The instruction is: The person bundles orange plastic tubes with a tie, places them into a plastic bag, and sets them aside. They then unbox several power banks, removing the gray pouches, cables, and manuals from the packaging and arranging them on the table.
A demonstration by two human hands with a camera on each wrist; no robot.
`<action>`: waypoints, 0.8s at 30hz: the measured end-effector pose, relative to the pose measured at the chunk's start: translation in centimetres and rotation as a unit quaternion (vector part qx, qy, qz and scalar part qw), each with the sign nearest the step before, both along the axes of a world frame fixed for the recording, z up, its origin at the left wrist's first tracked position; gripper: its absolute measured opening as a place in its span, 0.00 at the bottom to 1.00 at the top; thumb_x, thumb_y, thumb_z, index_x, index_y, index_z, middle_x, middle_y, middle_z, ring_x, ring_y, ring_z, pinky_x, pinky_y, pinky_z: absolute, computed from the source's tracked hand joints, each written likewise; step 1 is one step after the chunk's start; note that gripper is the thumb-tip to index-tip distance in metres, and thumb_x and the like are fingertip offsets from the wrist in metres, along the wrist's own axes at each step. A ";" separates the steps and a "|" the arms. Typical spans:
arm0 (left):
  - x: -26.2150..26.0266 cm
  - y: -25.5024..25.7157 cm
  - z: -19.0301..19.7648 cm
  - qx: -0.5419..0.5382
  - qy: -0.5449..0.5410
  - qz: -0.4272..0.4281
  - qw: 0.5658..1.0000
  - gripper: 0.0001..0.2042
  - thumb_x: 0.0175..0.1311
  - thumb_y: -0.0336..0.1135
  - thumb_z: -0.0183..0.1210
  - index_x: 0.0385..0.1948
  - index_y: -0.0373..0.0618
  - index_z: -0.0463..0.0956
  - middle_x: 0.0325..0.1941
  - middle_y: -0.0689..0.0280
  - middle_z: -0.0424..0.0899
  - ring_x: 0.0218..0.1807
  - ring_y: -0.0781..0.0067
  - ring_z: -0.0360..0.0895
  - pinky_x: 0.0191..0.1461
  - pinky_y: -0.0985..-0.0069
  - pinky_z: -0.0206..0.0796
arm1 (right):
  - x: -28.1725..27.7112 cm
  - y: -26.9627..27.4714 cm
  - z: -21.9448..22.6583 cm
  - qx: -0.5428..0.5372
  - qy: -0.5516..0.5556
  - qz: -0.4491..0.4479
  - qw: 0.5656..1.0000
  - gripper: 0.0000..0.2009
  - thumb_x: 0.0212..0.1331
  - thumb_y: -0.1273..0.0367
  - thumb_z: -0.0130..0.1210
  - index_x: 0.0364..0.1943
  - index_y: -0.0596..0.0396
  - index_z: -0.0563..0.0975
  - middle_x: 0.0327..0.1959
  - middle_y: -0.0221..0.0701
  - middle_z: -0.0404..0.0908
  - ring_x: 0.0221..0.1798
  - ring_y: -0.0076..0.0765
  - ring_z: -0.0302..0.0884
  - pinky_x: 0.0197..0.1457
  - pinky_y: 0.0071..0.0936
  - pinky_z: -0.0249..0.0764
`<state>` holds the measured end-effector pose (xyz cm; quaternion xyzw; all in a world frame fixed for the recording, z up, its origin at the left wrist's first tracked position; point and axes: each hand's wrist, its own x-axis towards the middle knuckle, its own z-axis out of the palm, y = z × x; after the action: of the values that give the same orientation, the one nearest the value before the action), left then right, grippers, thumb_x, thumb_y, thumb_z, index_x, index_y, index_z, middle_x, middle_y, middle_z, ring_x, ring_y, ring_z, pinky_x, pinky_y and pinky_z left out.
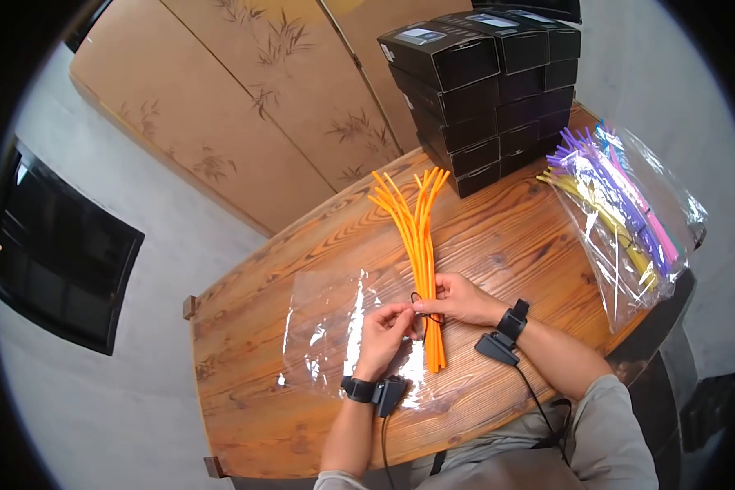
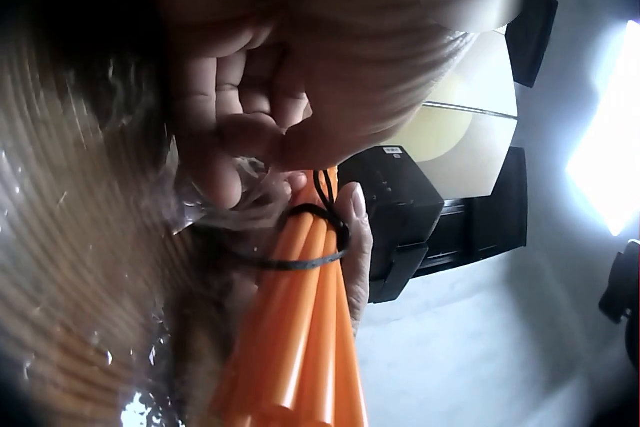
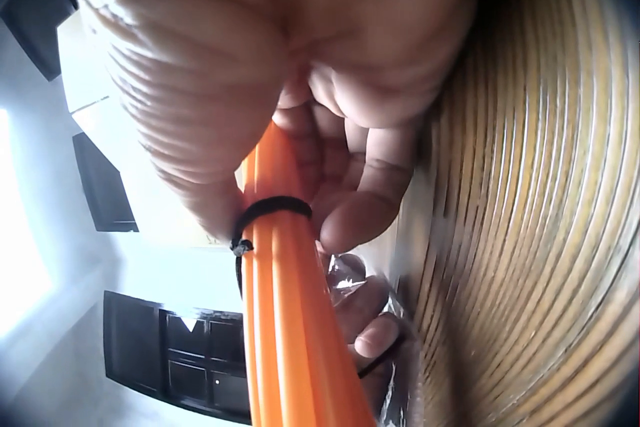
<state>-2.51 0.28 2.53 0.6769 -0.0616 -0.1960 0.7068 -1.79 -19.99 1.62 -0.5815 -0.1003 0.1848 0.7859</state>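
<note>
A bundle of long, thin orange tubes [image 1: 421, 245] stretches over the table, its far ends fanned out. Around its lower part runs a thin black tie [image 2: 300, 265], with a small knot or twist on one side in the right wrist view. My right hand [image 1: 464, 299] grips the bundle beside the tie, thumb on one side and fingers on the other. From the left, my left hand [image 1: 382, 331] meets it, thumb and index fingertips pinched together at the black tie. Clear plastic film shows near the left fingers in both wrist views.
A clear plastic bag [image 1: 314, 327] lies flat on the wooden table [image 1: 261, 425], partly beneath my left hand. Stacked black boxes [image 1: 474, 106] stand at the back. Another clear bag [image 1: 621, 220] with purple, yellow and pink bundles lies at the right edge.
</note>
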 end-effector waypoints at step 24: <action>-0.3 0.3 0.9 0.077 -0.119 0.041 0.989 0.05 0.64 0.30 0.64 0.35 0.38 0.80 0.27 0.72 0.82 0.27 0.86 0.76 0.32 0.86 0.69 | -0.3 -0.2 0.8 -0.004 0.007 -0.027 1.000 0.08 0.60 0.73 0.59 0.39 0.58 0.73 0.31 0.25 0.78 0.32 0.18 0.77 0.35 0.17 0.74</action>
<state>-2.80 0.62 3.46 0.7496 -0.1019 -0.0891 0.6479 -2.07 -20.21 2.43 -0.5861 -0.0783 0.1677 0.7888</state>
